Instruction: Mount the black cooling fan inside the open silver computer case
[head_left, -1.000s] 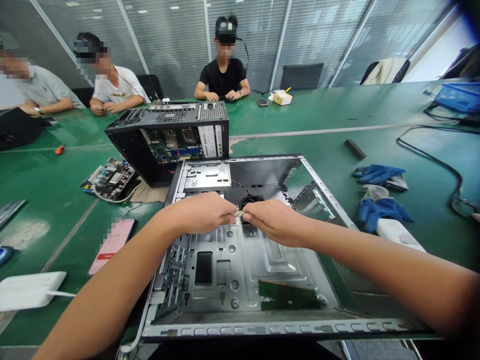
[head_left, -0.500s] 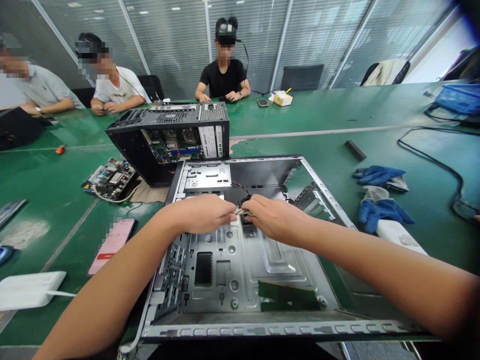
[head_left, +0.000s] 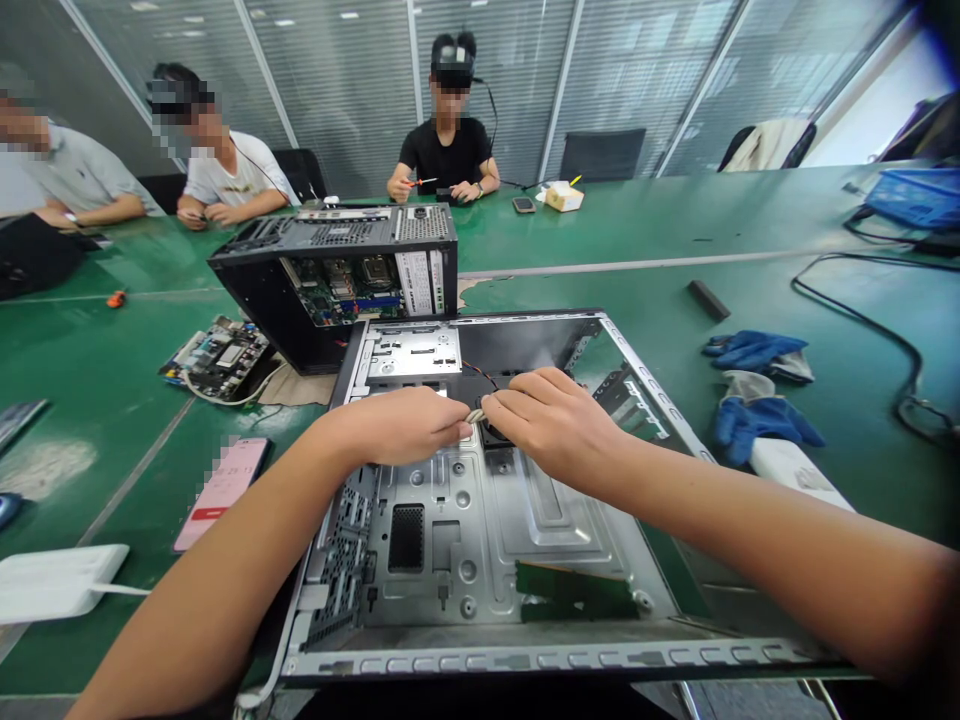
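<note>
Above the open metal computer case (head_left: 525, 520), my left hand (head_left: 416, 425) and my right hand (head_left: 544, 420) meet closely over its middle. Between their fingertips runs a light twisted cable (head_left: 476, 416), pinched from both sides. Both hands are closed on it; its ends are hidden by the fingers. Just beneath my right hand, a black fan-like part (head_left: 495, 438) is partly covered. Thin dark and orange wires (head_left: 480, 374) lead from there toward the back of the case. A green memory module (head_left: 574, 592) lies on the case floor near the front edge.
Behind stands a second computer tower (head_left: 337, 285). To the left are a circuit board (head_left: 221, 355), a phone (head_left: 221, 495) and a white adapter (head_left: 64, 580). Blue gloves (head_left: 769, 415) and a black cable (head_left: 862, 320) lie right. Three people sit across the table (head_left: 585, 235).
My right hand has shifted its grip and lifted slightly, with its knuckles higher over the cable. My left hand stays nearly in place. Across the table, a person now holds up a screwdriver.
</note>
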